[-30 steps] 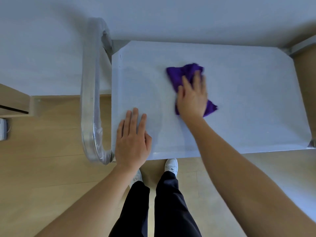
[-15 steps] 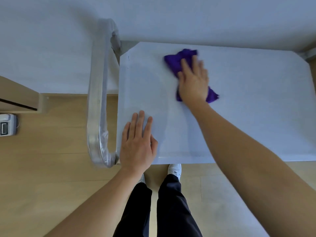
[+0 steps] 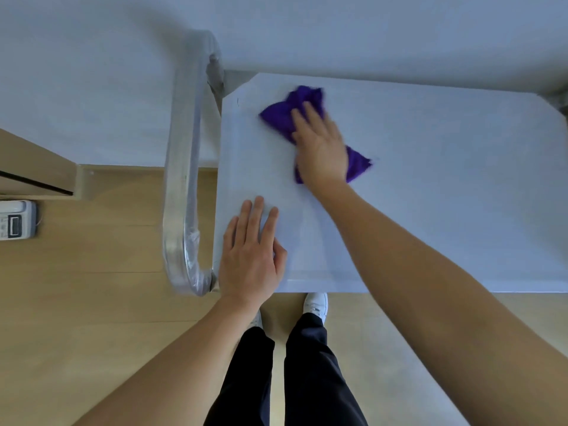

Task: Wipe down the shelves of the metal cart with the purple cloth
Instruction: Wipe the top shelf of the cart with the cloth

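Though crumpled, purple cloth [image 3: 280, 117] on smooth shelf [image 3: 445, 195]

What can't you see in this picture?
Head view:
The purple cloth: middle under the blurred right hand.
Lower shelves: hidden under the top shelf.
Top shelf's near right corner: cut by the frame edge.
The white device on the floor: cut by the left edge, display unreadable.
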The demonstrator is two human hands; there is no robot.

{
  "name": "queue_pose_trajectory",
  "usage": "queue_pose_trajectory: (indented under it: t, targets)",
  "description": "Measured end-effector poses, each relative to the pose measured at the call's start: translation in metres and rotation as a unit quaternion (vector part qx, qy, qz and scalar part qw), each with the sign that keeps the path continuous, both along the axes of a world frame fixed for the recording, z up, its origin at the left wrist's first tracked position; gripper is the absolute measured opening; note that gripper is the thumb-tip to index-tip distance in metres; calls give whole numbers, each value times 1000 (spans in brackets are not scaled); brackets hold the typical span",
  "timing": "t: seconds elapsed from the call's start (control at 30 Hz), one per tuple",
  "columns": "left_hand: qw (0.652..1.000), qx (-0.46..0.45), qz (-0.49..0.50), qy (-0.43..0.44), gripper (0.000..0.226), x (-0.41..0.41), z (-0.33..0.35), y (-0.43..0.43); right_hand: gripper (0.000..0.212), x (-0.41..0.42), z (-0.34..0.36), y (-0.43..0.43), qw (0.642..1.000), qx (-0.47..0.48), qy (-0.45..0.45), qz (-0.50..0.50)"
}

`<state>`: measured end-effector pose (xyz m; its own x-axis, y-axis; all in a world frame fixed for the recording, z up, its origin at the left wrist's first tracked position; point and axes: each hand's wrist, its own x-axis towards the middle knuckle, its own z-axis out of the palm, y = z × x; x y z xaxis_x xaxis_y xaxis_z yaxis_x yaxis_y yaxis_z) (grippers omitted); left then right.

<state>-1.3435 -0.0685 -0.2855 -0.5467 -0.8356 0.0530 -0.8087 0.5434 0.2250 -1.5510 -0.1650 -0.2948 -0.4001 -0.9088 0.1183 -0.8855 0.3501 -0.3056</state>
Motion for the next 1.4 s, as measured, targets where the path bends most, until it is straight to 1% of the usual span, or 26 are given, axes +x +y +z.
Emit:
queue_pose_trajectory:
  t: [0.07,0.13,0.23,0.3,0.37,0.43,0.5,0.53,0.57,0.6,0.7,0.8,0.83,0.87,0.9,0.97,1.0,1.07,1.17,1.27,1.4]
  targets:
    - [1000,5,2,2,51,-1,0,1,43,-36,3,29,997,-4,-8,-80]
    - [1000,11,0,-2,52,-1,0,1,43,-52,8,56,990,13,-20,-138]
    - [1000,15,-1,-3,52,-1,0,1,43,-29,8,74,983,9,-25,-184]
    - [1000,16,1,-8,53,-1,0,0,42,12,7,79,987,-3,-19,-159]
    - [1000,18,-1,-14,54,-1,1,0,41,54,6,89,994,-27,-11,-110]
    - [999,28,-6,-21,54,-1,3,-1,42,79,6,105,998,-38,-15,-56]
    - [999,39,-8,-20,55,0,4,0,41,76,7,122,999,-33,-2,8]
    - [999,41,-8,-17,55,0,4,1,39,65,6,130,999,-35,9,23]
    - [999,42,-8,-14,55,1,4,1,37,51,6,138,999,-38,16,13]
    - [999,43,-8,-13,55,1,4,1,36,37,6,148,999,-42,21,-18]
    - [999,47,-14,-13,54,1,5,1,37,3,11,181,988,-26,7,-152]
    - [999,49,-14,-11,54,1,4,2,40,17,12,180,960,5,-12,-278]
    - [999,48,-12,-8,54,1,4,3,42,31,11,172,956,16,-19,-293]
    - [999,44,-10,-4,53,1,3,3,44,49,11,162,960,30,-21,-279]
    - [999,42,-8,-1,53,1,3,2,46,68,10,155,969,41,-22,-242]
    - [999,41,-13,0,53,0,2,1,48,100,9,151,985,44,-28,-162]
    - [999,43,-19,-5,53,0,3,0,50,109,10,152,989,39,-31,-141]
    - [998,49,-30,-24,54,1,4,0,52,107,15,154,991,31,-34,-128]
    - [997,58,-30,-36,54,1,10,2,55,92,17,161,993,56,-6,-106]
    - [997,65,-43,-23,55,-13,20,8,56,75,20,168,992,72,-10,-102]
    - [992,67,-108,7,56,-52,27,27,54,43,26,182,986,83,-37,-141]
